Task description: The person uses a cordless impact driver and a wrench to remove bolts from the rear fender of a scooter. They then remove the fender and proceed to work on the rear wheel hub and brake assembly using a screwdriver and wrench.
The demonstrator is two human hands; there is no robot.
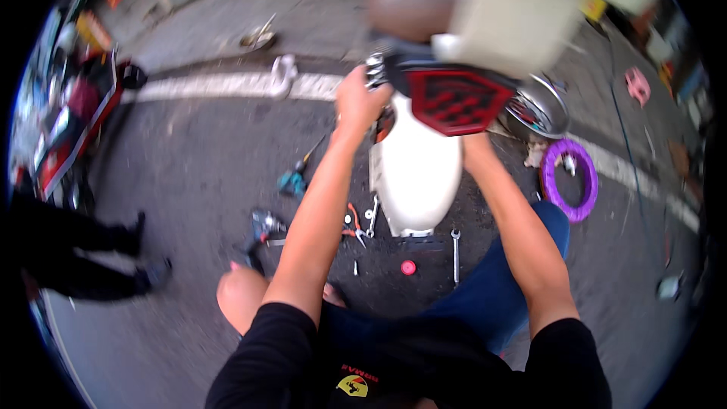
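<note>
In front of me stands the rear of a scooter, with a red tail light (458,100) and a long white rear mudguard (420,170) below it. My left hand (359,104) reaches up to the scooter's left side, its fingers curled at a silvery part (375,70) beside the tail light. What those fingers grip, I cannot make out. My right forearm (509,197) runs up to the other side of the mudguard. The tail light hides my right hand's fingers. Above, the brown seat (416,1) and a pale panel (515,15) are blurred.
On the ground lie a wrench (456,255), orange-handled pliers (355,223), a drill (266,223), a teal tool (291,183) and a pink round piece (409,267). Right are a metal bowl (556,117) and a purple-wrapped ring (568,212). Left are a person's legs (91,246) and a red motorbike (76,136).
</note>
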